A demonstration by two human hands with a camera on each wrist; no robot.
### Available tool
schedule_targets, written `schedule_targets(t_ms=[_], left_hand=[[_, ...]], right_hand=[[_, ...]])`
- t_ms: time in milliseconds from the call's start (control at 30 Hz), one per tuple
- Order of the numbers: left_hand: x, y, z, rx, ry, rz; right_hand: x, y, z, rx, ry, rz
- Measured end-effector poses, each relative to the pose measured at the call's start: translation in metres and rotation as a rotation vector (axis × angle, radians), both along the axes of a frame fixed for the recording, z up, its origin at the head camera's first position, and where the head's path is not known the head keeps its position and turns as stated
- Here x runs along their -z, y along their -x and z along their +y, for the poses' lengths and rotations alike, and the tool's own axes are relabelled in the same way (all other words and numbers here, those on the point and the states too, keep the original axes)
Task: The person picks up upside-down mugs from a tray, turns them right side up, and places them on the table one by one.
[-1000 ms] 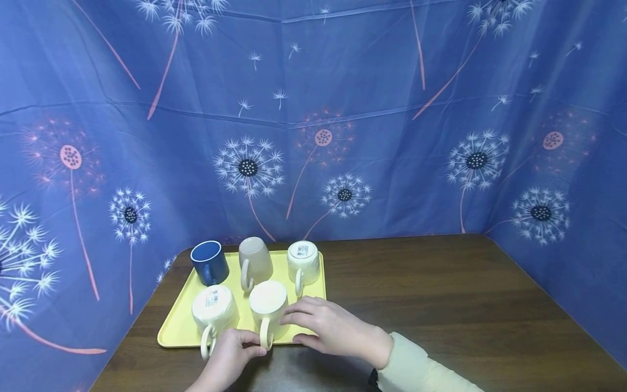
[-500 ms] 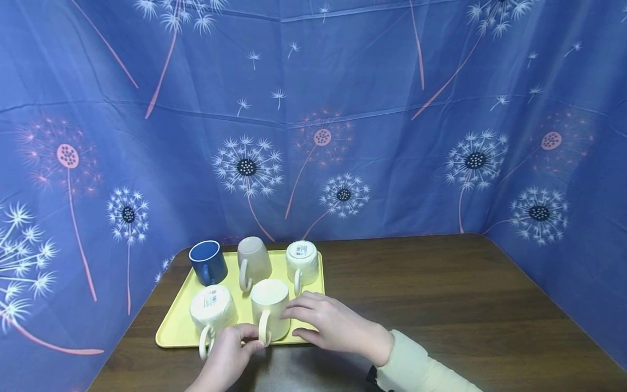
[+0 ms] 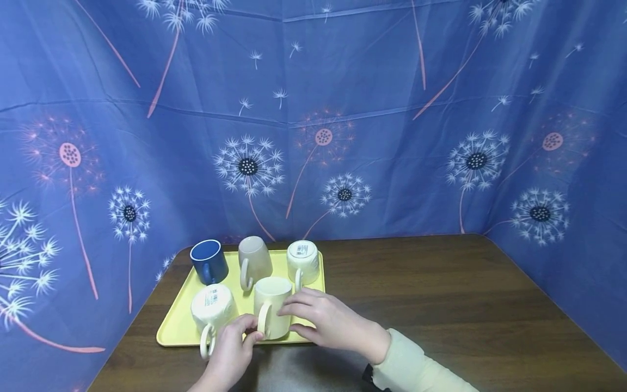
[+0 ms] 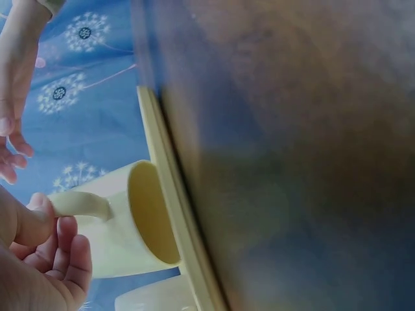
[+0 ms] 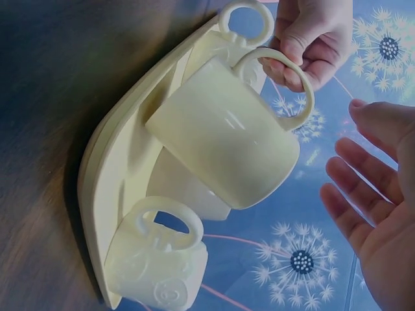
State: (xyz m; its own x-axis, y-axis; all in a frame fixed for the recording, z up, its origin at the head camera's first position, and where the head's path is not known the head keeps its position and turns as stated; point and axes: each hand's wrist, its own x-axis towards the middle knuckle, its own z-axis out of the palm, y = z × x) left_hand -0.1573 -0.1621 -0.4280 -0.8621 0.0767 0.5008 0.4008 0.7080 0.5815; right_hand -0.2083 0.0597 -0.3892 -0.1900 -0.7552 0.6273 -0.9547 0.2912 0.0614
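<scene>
A plain cream mug is held upside down at the front of the yellow tray. Its mouth shows in the left wrist view, turned toward the tray. My left hand pinches the mug's handle between thumb and fingers, as the right wrist view shows. On the mug's other side is my right hand, fingers spread and loosely bent. A gap separates those fingers from the mug in the right wrist view.
Also on the tray are a blue mug, an overturned grey mug and two overturned white mugs, one at back right, one at front left. The brown wooden table extends right. Blue patterned cloth hangs behind.
The cream mug has shifted slightly right and back, with its handle still pinched by my left hand, which moved along with it. My right hand has barely moved.
</scene>
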Motion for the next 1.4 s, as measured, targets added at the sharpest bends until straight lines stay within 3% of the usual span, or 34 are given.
schedule_targets(t_ms=[333,667,1100,1400], left_hand=[[-0.015,-0.002,0.002,0.01,0.036,0.009],[-0.037,-0.005,0.006,0.06,0.017,0.121],[-0.06,-0.013,0.009,0.119,0.095,0.038],[-0.071,-0.017,0.013,0.26,0.144,-0.037]], right_hand=[[-0.008,0.004,-0.004,-0.01,0.053,0.049],[-0.015,0.005,-0.008,-0.005,0.108,0.071],[-0.023,0.0,-0.008,0.014,0.116,0.123],[-0.023,-0.003,-0.006,-0.014,0.13,0.113]])
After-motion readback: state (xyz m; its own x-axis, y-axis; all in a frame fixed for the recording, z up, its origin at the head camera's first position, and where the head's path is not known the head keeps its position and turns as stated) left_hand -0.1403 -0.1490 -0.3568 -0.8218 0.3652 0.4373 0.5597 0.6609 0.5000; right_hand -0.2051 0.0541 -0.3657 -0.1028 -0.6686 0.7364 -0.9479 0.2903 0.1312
